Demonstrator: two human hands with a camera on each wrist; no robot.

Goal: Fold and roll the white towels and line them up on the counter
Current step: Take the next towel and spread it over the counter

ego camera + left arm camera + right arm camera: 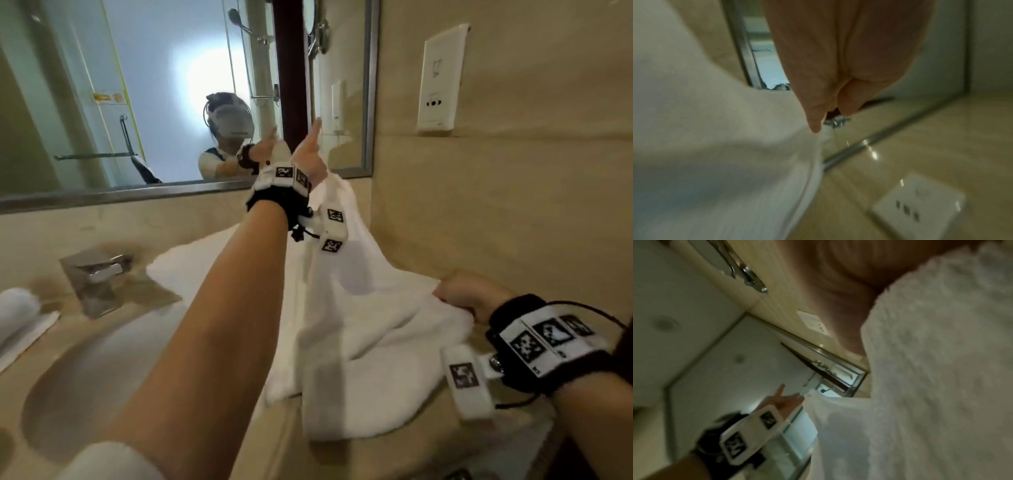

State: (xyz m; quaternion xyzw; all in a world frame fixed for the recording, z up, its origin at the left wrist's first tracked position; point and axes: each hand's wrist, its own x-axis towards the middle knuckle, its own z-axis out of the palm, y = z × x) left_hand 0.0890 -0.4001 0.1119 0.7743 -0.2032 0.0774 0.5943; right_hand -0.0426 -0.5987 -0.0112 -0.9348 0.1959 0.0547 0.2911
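Bathroom counter [404,448] with a white towel [359,342] partly lifted from it. The left hand [308,161] was raised in front of the mirror [154,85], pinching an upper corner of the towel between thumb and curled fingers while one finger pointed upward; the cloth hung from this grip down to the counter. The right hand [469,294], low and near the side wall, had its fingers curled round a bunched edge of the same towel. The rest of the towel lay crumpled to the right of the sink [102,370], and a rolled towel [17,311] sat at the far left beside the tap [96,274]. The step appeared to be opening the towel for folding: it would go best if both hands found matching corners, drew the edge taut and laid the cloth flat before creasing.
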